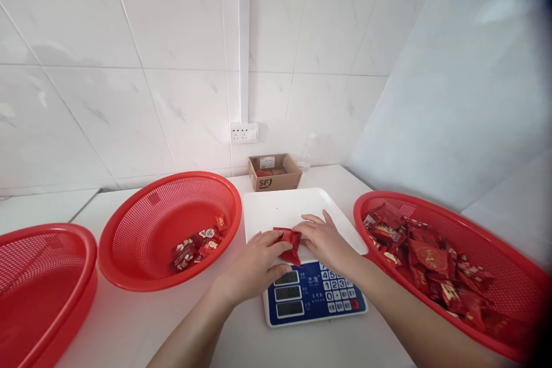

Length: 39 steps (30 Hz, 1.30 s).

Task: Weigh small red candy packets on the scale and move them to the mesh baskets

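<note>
A small red wrapped packet [290, 246] is between my two hands, above the near part of the white weighing pan [267, 207] of a digital scale. My left hand [254, 261] has its fingertips on the packet's left side, with the thumb lower, near the scale's displays. At the packet's right end, my right hand [325, 238] grips with thumb and forefinger while its other fingers stretch away over the pan. The scale's blue panel [314, 293] carries three displays and a keypad; my left hand and the packet partly cover its upper edge.
To the right, a red basket [431, 204] holds many red packets [431, 259]. A red basket [142, 224] on the left contains several packets [200, 244]. Another red basket [52, 293] is cut off at far left. Behind the scale are a cardboard box [276, 183] and a clear bottle [306, 155].
</note>
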### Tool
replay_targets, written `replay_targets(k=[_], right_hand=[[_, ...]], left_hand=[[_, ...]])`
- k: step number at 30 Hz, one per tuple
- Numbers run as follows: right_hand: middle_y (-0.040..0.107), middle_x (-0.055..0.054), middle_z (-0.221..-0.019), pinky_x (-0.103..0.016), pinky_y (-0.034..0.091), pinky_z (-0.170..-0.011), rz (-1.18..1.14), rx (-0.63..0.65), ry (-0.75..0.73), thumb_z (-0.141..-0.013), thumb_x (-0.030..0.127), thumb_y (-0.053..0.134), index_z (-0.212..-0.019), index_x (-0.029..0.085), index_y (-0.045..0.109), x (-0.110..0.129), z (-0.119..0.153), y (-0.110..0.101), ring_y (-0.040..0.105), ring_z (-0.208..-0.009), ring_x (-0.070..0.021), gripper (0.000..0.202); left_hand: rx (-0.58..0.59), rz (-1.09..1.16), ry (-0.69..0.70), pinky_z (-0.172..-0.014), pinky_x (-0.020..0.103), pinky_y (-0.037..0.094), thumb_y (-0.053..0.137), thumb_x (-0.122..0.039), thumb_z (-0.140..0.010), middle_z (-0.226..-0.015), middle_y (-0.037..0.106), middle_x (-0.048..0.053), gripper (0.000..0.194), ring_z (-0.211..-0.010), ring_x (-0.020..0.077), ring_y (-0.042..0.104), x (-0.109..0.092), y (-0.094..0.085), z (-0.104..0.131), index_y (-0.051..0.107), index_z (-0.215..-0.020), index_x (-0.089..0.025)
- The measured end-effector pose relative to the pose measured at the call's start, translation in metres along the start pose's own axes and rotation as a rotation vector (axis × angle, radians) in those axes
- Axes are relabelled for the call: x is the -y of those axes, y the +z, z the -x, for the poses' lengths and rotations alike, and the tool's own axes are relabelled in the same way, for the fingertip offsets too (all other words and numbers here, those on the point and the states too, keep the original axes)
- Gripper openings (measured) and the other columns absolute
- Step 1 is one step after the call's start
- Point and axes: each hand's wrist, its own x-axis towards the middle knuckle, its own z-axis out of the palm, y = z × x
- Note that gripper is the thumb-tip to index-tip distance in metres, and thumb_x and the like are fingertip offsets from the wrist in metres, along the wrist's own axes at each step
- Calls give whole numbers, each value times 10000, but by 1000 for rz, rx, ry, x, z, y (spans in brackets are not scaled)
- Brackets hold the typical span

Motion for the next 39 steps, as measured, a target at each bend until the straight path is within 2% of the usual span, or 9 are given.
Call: replay_targets(k=[4,9,13,17,22,26,30,33,39], right_hand=[[709,-31,-903,-551,252,-1042,-152,-42,26,-824,136,444,-872,237,647,5,-2,-5,616,-915,-210,232],[694,-24,-844,-351,471,-797,-710,-21,209,-802,274,509,-817,215,610,16,0,-22,628,-821,-185,118],[674,-24,-851,-325,474,-771,-910,-54,248,-821,425,519,-856,210,605,28,2,-37,617,-836,-179,234],[649,-60,-1016,-336,465,-824,-935,-65,158,-828,534,515,-1006,215,591,34,3,-39,589,-960,-200,373],[609,-26,-787,-314,452,-713,-816,21,128,-877,561,406,-782,206,549,36,4,-32,564,-780,-181,395],[461,30,-605,-270,368,-555,-667,-44,193,-869,566,378,-645,222,422,35,3,-31,440,-598,-136,413],[386,50,-578,-259,332,-526,-647,-43,196,-866,559,370,-620,229,351,35,1,-31,385,-561,-121,412],[390,50,-585,-259,329,-531,-637,-47,209,-873,545,357,-626,231,341,33,1,-32,389,-566,-121,400],[362,55,-563,-261,295,-519,-575,-32,216,-873,529,355,-607,234,306,30,4,-33,362,-542,-117,401]], left_hand=[[21,43,-52,-1018,415,411,603,-262,-865,-1410,450,70,446,-1256,264,462,2,2,1,493,-1297,-290],[-47,145,-141,-1016,418,405,627,-240,-826,-1498,329,63,602,-1304,276,417,1,2,1,390,-1372,-332],[-195,329,-198,-901,362,464,476,-278,-915,-1240,592,80,352,-1090,223,583,-5,-3,-2,474,-1265,-245],[-315,556,-315,-721,293,481,441,-388,-923,-919,658,42,309,-811,175,614,-11,-7,-3,503,-1146,-184],[-420,662,-309,-745,290,476,479,-434,-897,-912,629,36,289,-831,170,587,-11,-7,-4,535,-1022,-180],[-361,895,-317,-739,304,499,546,-482,-858,-961,623,44,372,-850,178,604,-9,-5,-4,515,-1090,-194],[-252,1091,-308,-821,333,503,621,-452,-828,-1072,623,67,490,-957,200,617,-7,-7,-2,465,-1228,-215],[-268,1028,-257,-873,337,481,597,-432,-850,-1107,629,77,402,-1028,215,590,-5,-9,-3,541,-1169,-194],[-426,688,-342,-668,257,464,486,-398,-884,-840,669,41,298,-765,165,587,0,-6,-5,669,-918,-166]])
